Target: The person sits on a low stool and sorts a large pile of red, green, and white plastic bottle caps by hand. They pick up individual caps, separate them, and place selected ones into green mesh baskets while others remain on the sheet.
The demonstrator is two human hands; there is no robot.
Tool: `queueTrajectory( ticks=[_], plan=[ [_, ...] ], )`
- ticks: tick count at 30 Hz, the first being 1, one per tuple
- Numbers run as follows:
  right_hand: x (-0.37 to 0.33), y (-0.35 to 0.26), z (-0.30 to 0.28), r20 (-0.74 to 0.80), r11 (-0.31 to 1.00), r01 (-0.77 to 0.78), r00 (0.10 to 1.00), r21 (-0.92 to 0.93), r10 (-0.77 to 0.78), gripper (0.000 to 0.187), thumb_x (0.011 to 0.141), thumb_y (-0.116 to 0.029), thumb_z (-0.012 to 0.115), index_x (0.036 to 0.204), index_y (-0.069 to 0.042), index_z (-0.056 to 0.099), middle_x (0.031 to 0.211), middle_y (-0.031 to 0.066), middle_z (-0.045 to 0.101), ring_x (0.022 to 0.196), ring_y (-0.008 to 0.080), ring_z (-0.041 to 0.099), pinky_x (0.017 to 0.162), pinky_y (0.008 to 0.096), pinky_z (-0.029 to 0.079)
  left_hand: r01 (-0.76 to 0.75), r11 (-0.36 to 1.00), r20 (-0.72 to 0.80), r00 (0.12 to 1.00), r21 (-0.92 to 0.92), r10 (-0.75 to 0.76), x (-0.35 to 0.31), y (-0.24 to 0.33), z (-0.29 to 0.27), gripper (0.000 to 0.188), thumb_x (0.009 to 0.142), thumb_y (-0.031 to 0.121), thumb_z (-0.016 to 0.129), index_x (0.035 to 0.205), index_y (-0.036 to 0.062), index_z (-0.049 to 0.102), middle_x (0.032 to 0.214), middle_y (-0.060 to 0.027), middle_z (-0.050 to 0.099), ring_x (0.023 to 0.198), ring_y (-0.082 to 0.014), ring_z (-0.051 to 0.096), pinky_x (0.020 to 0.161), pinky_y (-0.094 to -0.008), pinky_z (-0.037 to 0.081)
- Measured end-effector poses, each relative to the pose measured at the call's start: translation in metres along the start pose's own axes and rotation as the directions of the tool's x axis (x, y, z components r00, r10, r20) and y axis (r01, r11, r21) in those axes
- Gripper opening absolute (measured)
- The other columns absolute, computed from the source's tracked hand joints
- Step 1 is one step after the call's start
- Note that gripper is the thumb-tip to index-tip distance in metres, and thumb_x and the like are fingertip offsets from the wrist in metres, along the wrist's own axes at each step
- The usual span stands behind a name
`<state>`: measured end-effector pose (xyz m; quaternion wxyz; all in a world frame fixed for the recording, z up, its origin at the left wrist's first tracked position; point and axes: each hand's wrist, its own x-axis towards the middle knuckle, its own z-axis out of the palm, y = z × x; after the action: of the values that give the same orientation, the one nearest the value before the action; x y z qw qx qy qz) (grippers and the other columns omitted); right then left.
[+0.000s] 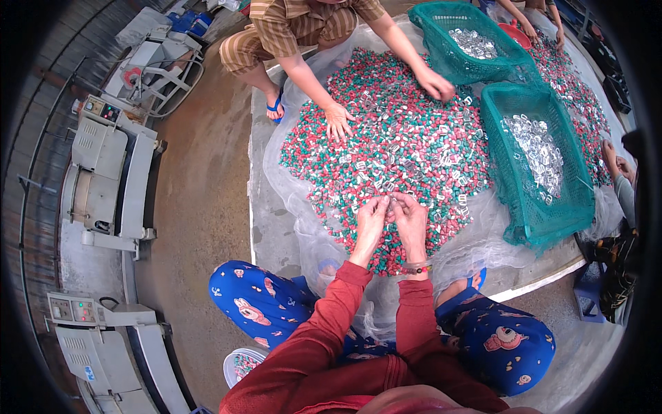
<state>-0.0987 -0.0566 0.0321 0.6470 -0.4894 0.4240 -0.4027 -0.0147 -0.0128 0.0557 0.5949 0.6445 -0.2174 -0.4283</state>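
A white net (479, 228) bears a wide pile (414, 155) of red, green and white pebbles. At its right, a green basket (541, 224) holds clear buckles (539, 155); the far basket (441, 63) holds more. Lower left, a white bucket (228, 372) contains coloured pebbles. Left hand (372, 217) and right hand (412, 219) are together over the pile's near side, fingertips pinched; what they grip is hidden. Buckles lie just beyond.

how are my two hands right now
Left hand: fingers curled closed; anything held cannot be told.
Right hand: same, over small red, green and white pieces.
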Motion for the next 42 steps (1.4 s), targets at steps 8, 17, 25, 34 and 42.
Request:
queueTrajectory(
  ticks=[8,17,25,34,42],
  plan=[
    [0.001,0.005,-0.006,-0.071,0.993,-0.059,0.996,-0.101,0.052,0.032,0.087,-0.008,0.056,0.114,0.008,0.058,0.082,0.0088,0.066,0.069,0.0104,0.059,0.062,0.0268,0.049,-0.109,0.991,-0.015,0.994,0.076,0.111,0.006,-0.014,0.004,0.021,0.093,0.022,0.058,0.098,0.0034,0.066,0.073,0.0064,0.057,0.063,-0.0014,0.045,0.051,-0.0194,0.034],
    [0.0,0.003,-0.001,-0.041,0.999,-0.05,0.998,0.0,0.05,0.024,0.088,-0.002,0.057,0.111,0.004,0.063,0.077,0.0059,0.067,0.061,0.007,0.059,0.056,0.0204,0.048,-0.029,0.989,-0.026,0.999,-0.144,0.025,0.002,-0.014,0.005,0.024,0.092,0.028,0.061,0.094,0.0037,0.063,0.063,0.0053,0.052,0.049,-0.0003,0.039,0.043,-0.017,0.027],
    [0.0,0.003,-0.003,-0.09,0.995,-0.097,0.991,-0.03,0.094,0.023,0.088,-0.002,0.058,0.109,0.003,0.064,0.08,0.0071,0.067,0.061,0.007,0.059,0.054,0.0202,0.048,-0.054,0.997,0.001,0.999,-0.05,0.054,0.006,-0.019,0.006,0.023,0.091,0.022,0.062,0.103,0.0025,0.065,0.068,0.0036,0.057,0.051,-0.0005,0.041,0.045,-0.0175,0.03],
    [-0.002,-0.005,-0.009,-0.033,0.998,-0.064,0.997,-0.002,0.064,0.021,0.088,-0.004,0.058,0.106,0.005,0.064,0.079,0.0083,0.067,0.061,0.0091,0.062,0.053,0.0208,0.049,-0.064,0.997,-0.035,0.997,0.042,0.065,0.004,-0.018,-0.002,0.022,0.091,0.025,0.063,0.094,0.0044,0.066,0.06,0.0066,0.049,0.047,-0.0011,0.037,0.042,-0.0191,0.027],
    [-0.006,-0.015,-0.006,-0.022,0.995,0.006,1.0,-0.105,-0.008,0.021,0.088,-0.005,0.058,0.106,0.004,0.064,0.075,0.0078,0.067,0.06,0.0089,0.062,0.053,0.0218,0.049,-0.052,0.998,0.014,0.999,0.027,0.052,0.003,-0.011,-0.008,0.024,0.089,0.028,0.064,0.092,0.004,0.066,0.06,0.0095,0.046,0.047,0.0002,0.034,0.043,-0.0186,0.025]
  ],
)
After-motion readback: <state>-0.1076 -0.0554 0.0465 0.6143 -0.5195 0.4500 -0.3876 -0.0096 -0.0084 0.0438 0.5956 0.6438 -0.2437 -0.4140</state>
